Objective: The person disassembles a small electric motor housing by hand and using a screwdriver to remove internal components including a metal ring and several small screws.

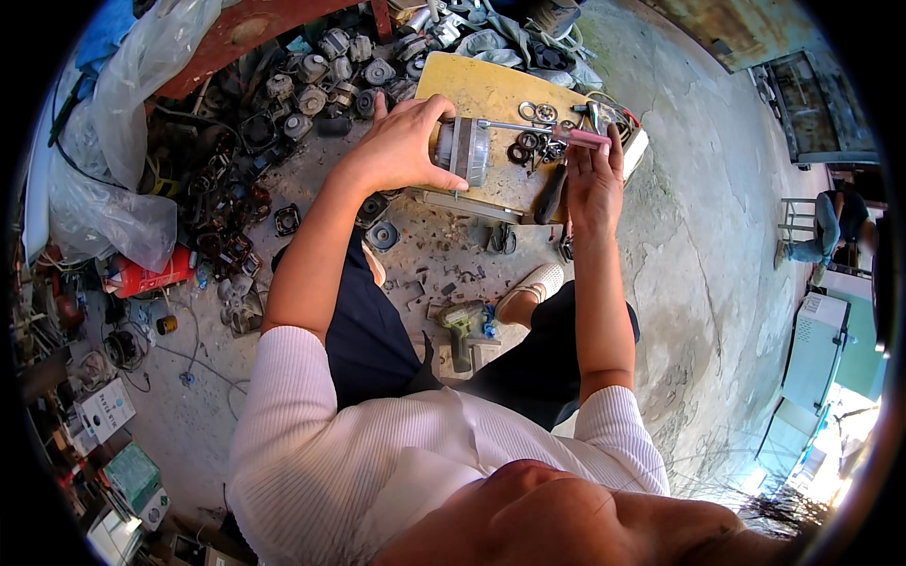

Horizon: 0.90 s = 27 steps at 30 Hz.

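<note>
My left hand (401,141) is wrapped round a small electric motor (469,156) with a grey metal band, steadying it on the yellow tabletop (472,80). In my right hand (596,184) is a screwdriver (583,139) with a pinkish-red handle, gripped in the fingertips. Its shaft lies nearly level and points left, with the tip at the upper right side of the motor. Just right of the motor, several dark ring-shaped parts (522,148) lie on the tabletop. A tool with a black handle (550,195) rests by the table's near edge, close to my right wrist.
A heap of used motors (311,99) covers the floor at the far left. Between my feet lies a yellow-green cordless drill (460,330), with metal scraps around it. A red container (146,274) and plastic sheeting (151,57) stand left. Another person (830,226) sits far right.
</note>
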Each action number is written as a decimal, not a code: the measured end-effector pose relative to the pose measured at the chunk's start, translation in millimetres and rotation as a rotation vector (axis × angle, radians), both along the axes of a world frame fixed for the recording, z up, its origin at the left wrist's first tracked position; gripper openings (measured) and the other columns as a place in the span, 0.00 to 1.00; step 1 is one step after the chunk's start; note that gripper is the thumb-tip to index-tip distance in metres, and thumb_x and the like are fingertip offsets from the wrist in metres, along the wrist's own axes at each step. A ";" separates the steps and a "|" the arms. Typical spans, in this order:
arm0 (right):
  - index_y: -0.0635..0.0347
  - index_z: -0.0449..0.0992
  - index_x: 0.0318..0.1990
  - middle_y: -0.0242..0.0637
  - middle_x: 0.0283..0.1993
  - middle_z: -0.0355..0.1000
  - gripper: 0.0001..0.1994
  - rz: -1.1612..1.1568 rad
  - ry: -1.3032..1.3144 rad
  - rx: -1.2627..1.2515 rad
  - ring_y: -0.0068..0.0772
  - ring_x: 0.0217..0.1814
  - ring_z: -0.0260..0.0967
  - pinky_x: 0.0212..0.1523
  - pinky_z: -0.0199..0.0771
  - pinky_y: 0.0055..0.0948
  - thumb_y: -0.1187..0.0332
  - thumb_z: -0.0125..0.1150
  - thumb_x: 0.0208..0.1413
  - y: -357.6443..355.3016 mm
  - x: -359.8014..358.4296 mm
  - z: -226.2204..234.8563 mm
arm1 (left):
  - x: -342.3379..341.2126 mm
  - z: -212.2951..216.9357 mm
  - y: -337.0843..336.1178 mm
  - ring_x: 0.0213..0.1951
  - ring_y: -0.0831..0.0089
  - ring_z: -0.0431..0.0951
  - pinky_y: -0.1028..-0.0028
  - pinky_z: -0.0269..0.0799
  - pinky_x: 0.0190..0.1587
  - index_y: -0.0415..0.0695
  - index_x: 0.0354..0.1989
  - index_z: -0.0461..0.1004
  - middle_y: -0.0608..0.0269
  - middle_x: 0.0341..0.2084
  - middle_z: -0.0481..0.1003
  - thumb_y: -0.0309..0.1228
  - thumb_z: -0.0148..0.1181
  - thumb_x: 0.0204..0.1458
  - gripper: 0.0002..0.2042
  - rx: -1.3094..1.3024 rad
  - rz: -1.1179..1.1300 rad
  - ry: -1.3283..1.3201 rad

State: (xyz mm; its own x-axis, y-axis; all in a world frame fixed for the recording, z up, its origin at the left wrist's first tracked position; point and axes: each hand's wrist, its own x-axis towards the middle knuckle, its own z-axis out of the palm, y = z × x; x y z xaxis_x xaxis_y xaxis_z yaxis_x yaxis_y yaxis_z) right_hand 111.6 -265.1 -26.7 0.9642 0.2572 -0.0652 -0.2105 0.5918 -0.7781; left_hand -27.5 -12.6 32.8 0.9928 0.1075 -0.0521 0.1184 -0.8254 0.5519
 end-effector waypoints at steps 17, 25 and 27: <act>0.51 0.59 0.68 0.35 0.56 0.70 0.22 0.028 0.009 0.036 0.33 0.59 0.68 0.65 0.66 0.42 0.64 0.50 0.68 1.6 -0.2 -0.5 | -0.4 1.1 0.3 0.65 0.54 0.62 0.46 0.30 0.71 0.50 0.55 0.62 0.52 0.57 0.68 0.50 0.78 0.30 0.43 -0.005 -0.005 0.003; 0.53 0.60 0.66 0.36 0.55 0.69 0.22 -0.004 -0.023 -0.009 0.32 0.58 0.69 0.64 0.66 0.40 0.63 0.50 0.68 -0.2 1.8 -2.3 | -1.1 -0.2 0.5 0.65 0.54 0.62 0.46 0.30 0.71 0.50 0.55 0.62 0.52 0.57 0.68 0.50 0.78 0.30 0.43 0.010 -0.009 -0.013; 0.53 0.62 0.65 0.34 0.54 0.70 0.21 -0.001 -0.032 -0.023 0.29 0.58 0.68 0.61 0.66 0.37 0.61 0.51 0.68 2.4 0.9 0.2 | -1.3 -0.1 0.1 0.65 0.54 0.62 0.45 0.30 0.71 0.50 0.54 0.62 0.52 0.57 0.68 0.50 0.78 0.30 0.43 0.009 -0.009 -0.018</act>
